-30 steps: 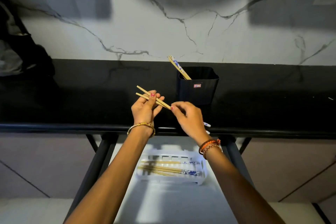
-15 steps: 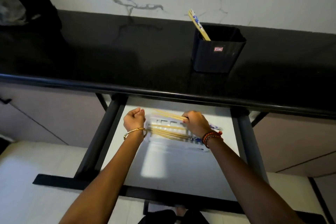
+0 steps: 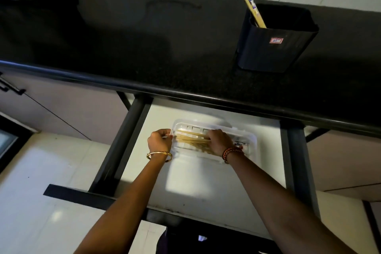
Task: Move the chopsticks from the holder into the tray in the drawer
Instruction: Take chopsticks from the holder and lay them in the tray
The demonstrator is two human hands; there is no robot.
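Head: both hands at tray (image 3: 252,140) w/ chopsticks (image 3: 190,139) (drawer open).

one black holder (image 3: 274,47) stands on one black counter (image 3: 123,47), with what looks like two chopsticks in the holder (image 3: 250,4), though they overlap. one white tray (image 3: 250,146) lies in one open drawer (image 3: 206,181); the chopsticks in the tray (image 3: 190,139) number several, too bunched to count. two hands: left hand (image 3: 159,140), right hand (image 3: 219,142). one gold bangle (image 3: 159,155), two thread bracelets (image 3: 232,151)
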